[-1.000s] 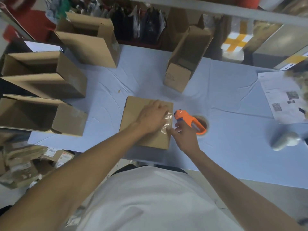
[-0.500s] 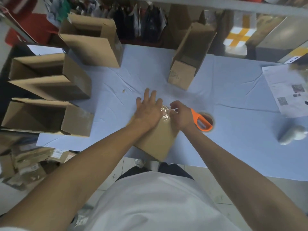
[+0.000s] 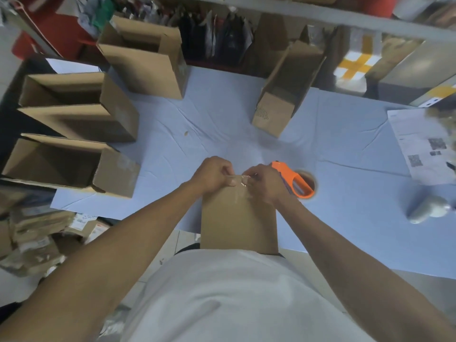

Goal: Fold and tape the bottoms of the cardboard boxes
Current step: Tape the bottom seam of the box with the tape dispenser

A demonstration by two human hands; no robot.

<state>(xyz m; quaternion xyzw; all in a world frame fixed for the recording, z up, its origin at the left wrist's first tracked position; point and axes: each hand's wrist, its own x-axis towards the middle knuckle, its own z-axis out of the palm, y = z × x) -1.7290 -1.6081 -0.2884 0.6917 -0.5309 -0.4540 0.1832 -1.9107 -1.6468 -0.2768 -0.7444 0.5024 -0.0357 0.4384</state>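
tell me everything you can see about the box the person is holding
The cardboard box is plain brown and unprinted, lying with one broad face up. It overhangs the near edge of the blue-covered table and reaches the person's white shirt. Clear tape wraps its far edge, where the left hand and right hand pinch it.

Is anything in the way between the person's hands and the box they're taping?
Nothing visible is. Both the left hand and right hand are already at the far edge of the cardboard box, pinching clear tape there. The orange tape dispenser lies off to the right.
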